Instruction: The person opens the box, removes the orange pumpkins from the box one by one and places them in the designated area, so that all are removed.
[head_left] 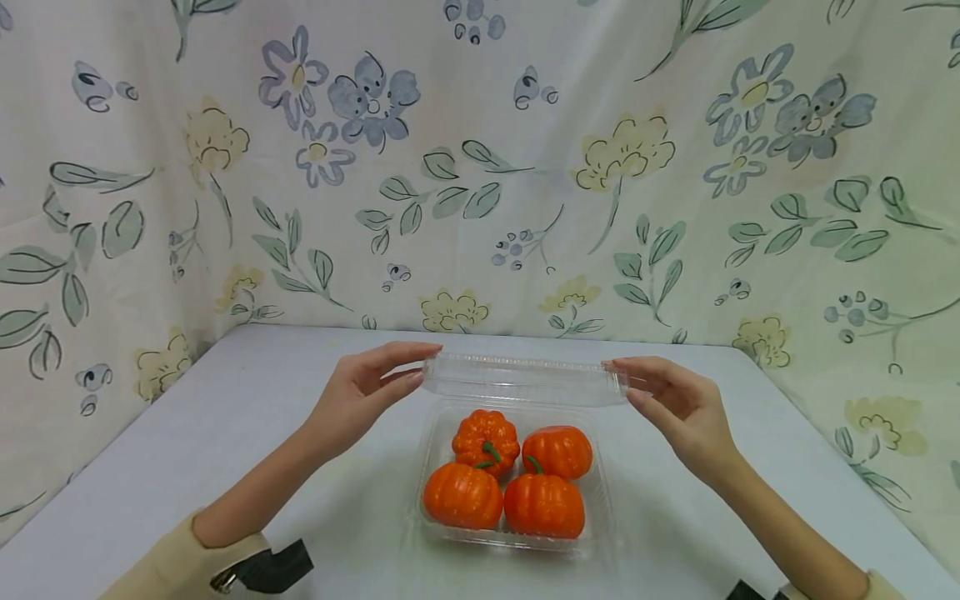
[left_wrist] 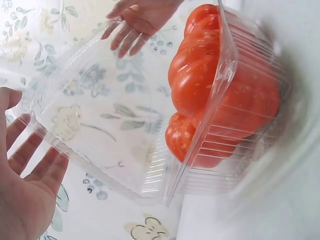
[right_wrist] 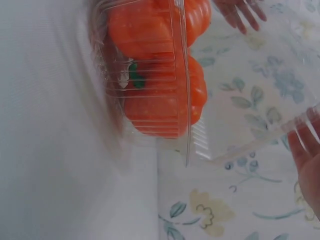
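Note:
A clear plastic clamshell container [head_left: 517, 543] sits on the table with several orange pumpkins [head_left: 543, 506] in it, their stems green. Its hinged lid [head_left: 525, 383] stands raised at the back, tilted over the far side. My left hand [head_left: 363, 392] pinches the lid's left front corner between thumb and fingers. At the opposite corner, my right hand [head_left: 682, 408] holds the lid the same way. Seen from the left wrist, the lid [left_wrist: 115, 110] spreads from the hinge up to both hands, and ribbed walls show the pumpkins [left_wrist: 200, 75] through them.
A white table [head_left: 300, 500] lies under the container. Behind and at both sides hangs a floral cloth [head_left: 480, 167]. A dark strap [head_left: 273, 568] is on the left sleeve.

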